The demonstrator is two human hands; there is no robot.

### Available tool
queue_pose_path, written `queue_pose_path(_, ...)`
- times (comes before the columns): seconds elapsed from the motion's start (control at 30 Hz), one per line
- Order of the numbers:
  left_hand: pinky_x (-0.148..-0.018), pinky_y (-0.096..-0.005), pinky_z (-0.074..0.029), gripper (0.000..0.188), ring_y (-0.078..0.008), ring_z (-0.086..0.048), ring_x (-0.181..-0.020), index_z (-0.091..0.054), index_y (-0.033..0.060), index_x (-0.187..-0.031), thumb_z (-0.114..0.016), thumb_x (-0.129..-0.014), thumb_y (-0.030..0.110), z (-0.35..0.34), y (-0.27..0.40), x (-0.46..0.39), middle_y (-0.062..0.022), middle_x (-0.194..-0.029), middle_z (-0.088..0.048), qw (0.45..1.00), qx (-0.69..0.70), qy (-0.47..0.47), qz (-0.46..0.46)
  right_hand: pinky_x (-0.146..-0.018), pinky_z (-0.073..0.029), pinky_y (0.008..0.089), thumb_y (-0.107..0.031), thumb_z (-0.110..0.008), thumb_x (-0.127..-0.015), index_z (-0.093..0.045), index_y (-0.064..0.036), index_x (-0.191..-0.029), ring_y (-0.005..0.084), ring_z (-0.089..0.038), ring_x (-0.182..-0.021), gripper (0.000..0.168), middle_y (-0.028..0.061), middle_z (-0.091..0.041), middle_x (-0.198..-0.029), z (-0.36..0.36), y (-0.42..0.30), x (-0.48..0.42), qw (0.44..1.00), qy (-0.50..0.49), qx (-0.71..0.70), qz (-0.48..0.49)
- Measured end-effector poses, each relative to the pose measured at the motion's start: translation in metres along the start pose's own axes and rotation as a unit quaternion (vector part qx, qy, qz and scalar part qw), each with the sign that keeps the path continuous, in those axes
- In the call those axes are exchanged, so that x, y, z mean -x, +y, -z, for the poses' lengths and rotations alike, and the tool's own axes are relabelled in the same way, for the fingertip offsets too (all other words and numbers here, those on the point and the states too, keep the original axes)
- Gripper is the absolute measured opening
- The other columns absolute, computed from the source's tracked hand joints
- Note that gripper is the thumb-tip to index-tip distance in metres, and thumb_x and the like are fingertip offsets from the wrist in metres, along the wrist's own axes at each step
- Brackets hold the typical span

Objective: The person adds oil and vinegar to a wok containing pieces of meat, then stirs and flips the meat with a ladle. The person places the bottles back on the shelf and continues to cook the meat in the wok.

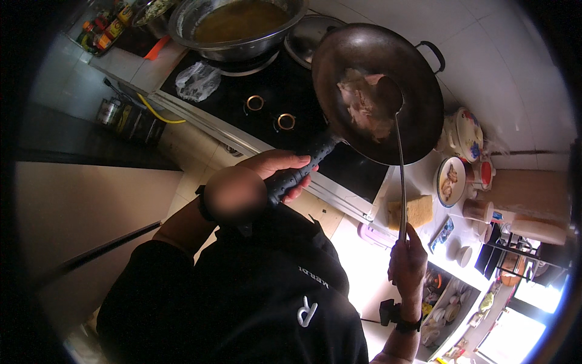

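Observation:
My left hand [282, 170] is closed around the black studded handle [298, 173] of a dark wok [418, 86], which stands over the right part of the black gas hob. In my right hand [409, 259] is the long metal shaft of a ladle [401, 173]; its bowl touches the pale sliced meat [363, 107] inside the wok. The meat lies in a heap around the wok's middle. The second wok handle, a dark loop [434, 54], points towards the tiled wall. A blurred patch covers part of my left wrist.
Left of the wok, a large metal basin [182, 34] of brownish liquid stands on the hob [268, 86], with a metal lid [302, 38] behind and a crumpled plastic bag [198, 82] nearby. At the right are a yellow sponge [419, 210], a plate of food [443, 195] and a floral lidded pot [468, 132].

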State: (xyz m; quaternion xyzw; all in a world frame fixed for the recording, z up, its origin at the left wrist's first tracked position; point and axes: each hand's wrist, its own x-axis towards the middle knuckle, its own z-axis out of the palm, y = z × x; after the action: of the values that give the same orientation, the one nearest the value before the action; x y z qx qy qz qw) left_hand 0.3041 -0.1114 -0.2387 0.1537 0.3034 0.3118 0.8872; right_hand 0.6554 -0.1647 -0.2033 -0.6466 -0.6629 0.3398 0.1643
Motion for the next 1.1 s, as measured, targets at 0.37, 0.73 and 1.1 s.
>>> queue_pose_path(0.37, -0.059, -0.0274, -0.046, 0.039, -0.0157, -0.058, -0.067, -0.053, 0.0034, -0.110, -0.063, -0.087, 0.033, 0.012, -0.007, -0.008, -0.0058, -0.083, -0.059, 0.999, 0.041, -0.001, 0.010, -0.032, -0.037, 0.0191, -0.012, -0.047, -0.096, -0.040, 0.005, -0.133, 0.0051, -0.045, -0.037, 0.041, -0.0005, -0.050, -0.056, 0.007, -0.039, 0.020, 0.995, -0.032, -0.085, -0.038)
queue_pose_path(0.73, -0.055, -0.0260, -0.045, 0.044, -0.0138, -0.054, -0.067, -0.049, 0.0013, -0.118, -0.057, -0.091, 0.035, 0.009, -0.009, -0.006, -0.0064, -0.080, -0.056, 1.000, 0.019, 0.019, -0.010, -0.032, -0.033, 0.0156, -0.023, -0.046, -0.097, -0.046, 0.002, -0.127, 0.0023, -0.040, -0.037, 0.039, -0.0018, -0.050, -0.060, 0.002, -0.026, -0.008, 0.955, -0.010, -0.280, -0.094)
queue_pose_path(1.1, -0.055, -0.0267, -0.044, 0.046, -0.0146, -0.054, -0.067, -0.049, 0.0019, -0.118, -0.055, -0.091, 0.038, 0.012, -0.011, -0.009, -0.0068, -0.079, -0.056, 1.000, 0.019, 0.007, -0.011, -0.030, -0.034, 0.0172, -0.018, -0.050, -0.095, -0.037, 0.007, -0.133, 0.0037, -0.042, -0.041, 0.047, 0.0000, -0.049, -0.065, 0.004, -0.041, -0.008, 0.885, -0.015, -0.447, -0.127)
